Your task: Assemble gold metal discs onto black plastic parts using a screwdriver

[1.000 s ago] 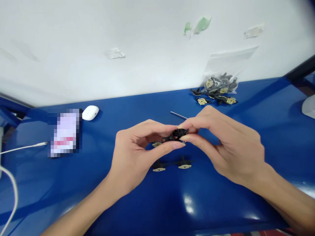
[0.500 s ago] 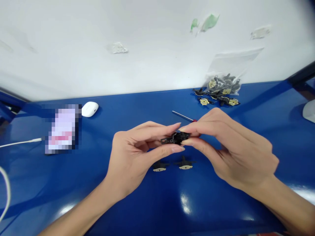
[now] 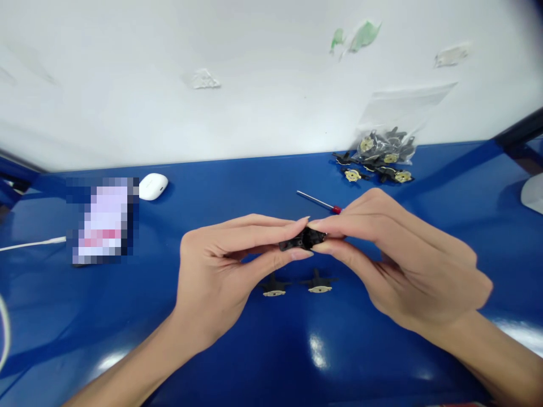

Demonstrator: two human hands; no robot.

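A small black part is held above the blue table between both hands. My left hand pinches its left side between thumb and fingers. My right hand grips the right side with thumb and index finger; the fingertips cover much of the part. Below them, two black parts with pale gold discs stand on the table, one on the left and one on the right. A screwdriver with a red collar lies behind my right hand, its handle hidden.
At the back right, a clear plastic bag of black parts leans on the white wall, with several loose parts before it. A pixelated phone with a cable and a white case lie at left.
My left hand has shifted slightly left, and the fingertips of both hands have moved a little on the black part. The part is tilted slightly differently. Both hands still hold it.
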